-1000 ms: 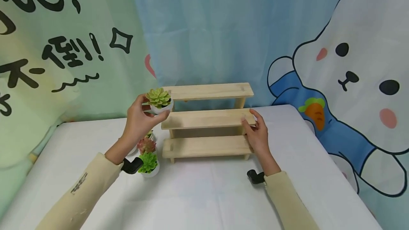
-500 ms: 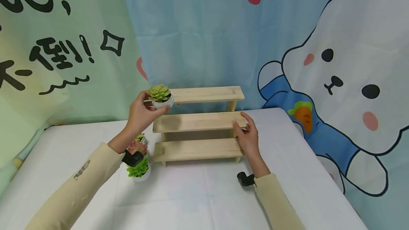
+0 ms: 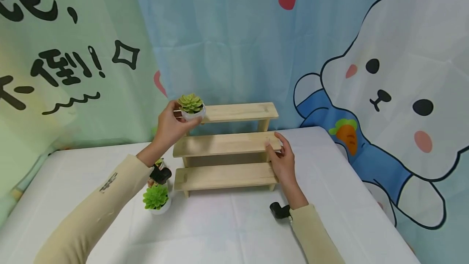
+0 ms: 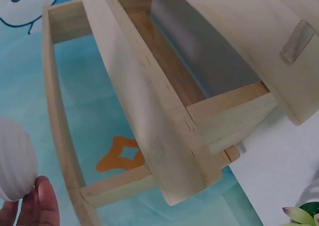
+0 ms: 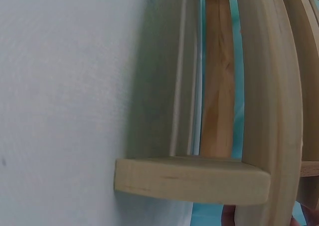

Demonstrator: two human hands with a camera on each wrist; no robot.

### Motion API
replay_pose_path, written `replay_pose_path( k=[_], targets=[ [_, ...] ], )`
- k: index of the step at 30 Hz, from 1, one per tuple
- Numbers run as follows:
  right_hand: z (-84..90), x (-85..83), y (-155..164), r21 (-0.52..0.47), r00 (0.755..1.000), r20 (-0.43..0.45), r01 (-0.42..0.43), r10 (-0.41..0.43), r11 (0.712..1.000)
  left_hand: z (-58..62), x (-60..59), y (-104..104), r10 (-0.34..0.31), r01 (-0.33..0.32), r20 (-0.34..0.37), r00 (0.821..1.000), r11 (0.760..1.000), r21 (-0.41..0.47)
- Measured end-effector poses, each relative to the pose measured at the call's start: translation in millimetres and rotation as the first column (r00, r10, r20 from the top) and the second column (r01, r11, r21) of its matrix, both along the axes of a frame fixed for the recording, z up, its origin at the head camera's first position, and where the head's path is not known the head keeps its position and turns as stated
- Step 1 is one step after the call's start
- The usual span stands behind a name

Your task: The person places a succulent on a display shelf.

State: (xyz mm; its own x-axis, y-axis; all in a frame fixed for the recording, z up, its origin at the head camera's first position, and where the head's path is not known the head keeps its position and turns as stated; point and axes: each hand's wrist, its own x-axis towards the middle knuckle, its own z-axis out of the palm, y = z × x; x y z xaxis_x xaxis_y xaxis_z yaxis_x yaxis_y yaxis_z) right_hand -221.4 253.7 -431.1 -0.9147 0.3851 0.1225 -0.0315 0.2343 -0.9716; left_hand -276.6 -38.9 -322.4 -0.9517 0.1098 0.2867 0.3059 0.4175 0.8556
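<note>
My left hand (image 3: 174, 127) holds a potted succulent (image 3: 191, 103) with pale green leaves, fingers and thumb round its small white pot (image 4: 17, 158). In the head view the pot overlaps the left end of the top board of a three-step wooden shelf (image 3: 225, 144). My right hand (image 3: 285, 161) grips the right end of the middle board, thumb on top. In the right wrist view only a few fingertips show under the wood (image 5: 269, 136) at the bottom edge.
A bright green succulent (image 3: 155, 197) in a white pot stands on the white-covered table (image 3: 205, 231), left of the shelf. Other plants behind it are mostly hidden by my left wrist. A printed curtain (image 3: 220, 44) hangs close behind the shelf.
My left hand has carried the succulent rightward, further over the left end of the top board. My right hand keeps its grip on the middle board. The head view has shifted slightly.
</note>
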Motion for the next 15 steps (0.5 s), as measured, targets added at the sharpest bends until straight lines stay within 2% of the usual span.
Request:
replay_pose_path(
  k=[6, 15],
  targets=[
    [-1.6, 0.6, 2, -0.025, 1.0, -0.004, -0.012, 0.012, 1.0, -4.3, -15.4, 0, 0.039, -0.039, -0.014, 0.999, 0.999, -0.009],
    [-1.8, 1.6, -1, -0.034, 1.0, -0.02, -0.01, 0.009, 0.999, -6.1, -24.2, 0, 0.051, -0.052, -0.017, 0.999, 0.998, -0.023]
  ],
)
